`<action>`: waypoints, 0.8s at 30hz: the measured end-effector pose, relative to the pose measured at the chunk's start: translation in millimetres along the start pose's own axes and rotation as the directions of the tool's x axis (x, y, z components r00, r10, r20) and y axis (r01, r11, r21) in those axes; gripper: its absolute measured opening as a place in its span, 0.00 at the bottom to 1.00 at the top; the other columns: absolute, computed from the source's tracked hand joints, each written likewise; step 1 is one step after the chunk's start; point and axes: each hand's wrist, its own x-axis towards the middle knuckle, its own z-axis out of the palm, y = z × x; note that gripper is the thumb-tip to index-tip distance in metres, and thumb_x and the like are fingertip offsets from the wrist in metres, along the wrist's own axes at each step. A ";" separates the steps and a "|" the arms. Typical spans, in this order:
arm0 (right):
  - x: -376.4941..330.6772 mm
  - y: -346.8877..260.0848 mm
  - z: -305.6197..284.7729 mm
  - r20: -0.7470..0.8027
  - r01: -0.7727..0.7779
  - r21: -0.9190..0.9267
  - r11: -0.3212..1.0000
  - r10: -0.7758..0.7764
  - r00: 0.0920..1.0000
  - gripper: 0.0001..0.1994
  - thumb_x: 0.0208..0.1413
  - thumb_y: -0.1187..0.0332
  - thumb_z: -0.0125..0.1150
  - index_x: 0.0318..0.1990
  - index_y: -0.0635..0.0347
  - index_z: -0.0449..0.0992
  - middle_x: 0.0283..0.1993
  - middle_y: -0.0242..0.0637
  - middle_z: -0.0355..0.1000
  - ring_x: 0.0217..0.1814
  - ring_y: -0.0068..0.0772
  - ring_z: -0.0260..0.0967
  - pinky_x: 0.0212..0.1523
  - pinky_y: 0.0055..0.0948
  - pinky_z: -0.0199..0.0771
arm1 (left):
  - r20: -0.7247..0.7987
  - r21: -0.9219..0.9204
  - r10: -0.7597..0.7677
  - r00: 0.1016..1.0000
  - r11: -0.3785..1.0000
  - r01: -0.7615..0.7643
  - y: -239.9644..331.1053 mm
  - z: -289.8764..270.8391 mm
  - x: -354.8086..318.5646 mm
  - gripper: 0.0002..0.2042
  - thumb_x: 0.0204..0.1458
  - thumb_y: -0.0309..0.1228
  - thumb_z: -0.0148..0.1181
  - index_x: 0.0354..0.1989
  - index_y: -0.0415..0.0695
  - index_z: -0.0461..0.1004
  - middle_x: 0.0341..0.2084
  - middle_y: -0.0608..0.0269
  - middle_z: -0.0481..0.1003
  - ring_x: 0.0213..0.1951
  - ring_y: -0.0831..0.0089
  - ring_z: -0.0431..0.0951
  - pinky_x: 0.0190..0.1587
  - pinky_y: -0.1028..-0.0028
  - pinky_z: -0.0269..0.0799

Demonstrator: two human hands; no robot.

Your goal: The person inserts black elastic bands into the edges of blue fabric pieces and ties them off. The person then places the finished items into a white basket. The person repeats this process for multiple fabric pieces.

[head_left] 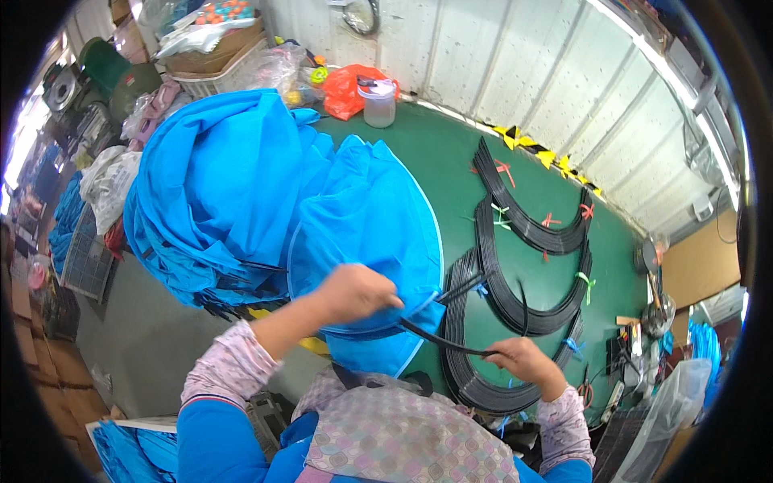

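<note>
My right hand (519,359) pinches one end of a thin black flexible strip (444,341). From there the strip runs left to the edge of a bright blue fabric piece (362,201), whose pale, curved rim lies on the table. My left hand (358,291) is closed above the fabric's near edge, close to the strip's other end; what its fingers hold is hidden. Further short black ends (465,286) stick out beside the fabric. Curved bundles of black strips (515,304) lie to the right, bound with coloured ties.
A large heap of blue fabric (217,177) covers the left of the green table (435,145). Behind it stand a lidded translucent tub (378,106) and an orange-red plastic bag (348,90). A ribbed white wall (515,64) borders the back. Tools (632,362) lie at the right.
</note>
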 end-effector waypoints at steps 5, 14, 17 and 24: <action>34.4 -44.3 55.7 -0.180 0.279 -0.284 0.917 -0.337 0.924 0.11 0.52 0.66 0.66 0.28 0.58 0.69 0.21 0.39 0.68 0.22 0.47 0.69 0.23 0.41 0.67 | -0.336 0.146 0.006 0.942 0.988 0.046 70.9 39.0 8.1 0.14 0.52 0.44 0.65 0.39 0.48 0.77 0.35 0.60 0.77 0.39 0.57 0.77 0.44 0.59 0.70; 42.6 -69.9 95.4 -0.264 0.254 -0.561 0.788 -0.461 0.847 0.13 0.48 0.62 0.69 0.24 0.53 0.69 0.20 0.31 0.66 0.21 0.34 0.69 0.21 0.33 0.66 | -0.491 -0.344 -0.841 0.226 0.426 0.837 -61.6 10.9 -84.2 0.19 0.51 0.38 0.67 0.34 0.33 0.69 0.31 0.47 0.72 0.34 0.53 0.73 0.41 0.60 0.70; 57.5 -83.4 106.7 -0.307 0.187 -0.533 0.825 -0.395 0.866 0.14 0.50 0.61 0.68 0.24 0.54 0.67 0.20 0.33 0.67 0.21 0.35 0.70 0.20 0.35 0.65 | -0.512 -0.342 -0.811 0.285 0.496 0.798 -37.4 32.8 -73.4 0.22 0.56 0.44 0.60 0.22 0.34 0.70 0.19 0.39 0.73 0.27 0.40 0.75 0.34 0.50 0.69; 34.9 -77.3 96.1 -0.161 0.254 -0.113 0.960 -0.270 0.949 0.11 0.57 0.62 0.63 0.33 0.58 0.72 0.26 0.37 0.73 0.25 0.46 0.72 0.23 0.40 0.70 | -0.642 -0.336 -0.663 0.386 0.695 0.635 29.4 56.6 -45.9 0.23 0.61 0.39 0.58 0.16 0.39 0.63 0.11 0.52 0.65 0.16 0.65 0.64 0.21 0.59 0.59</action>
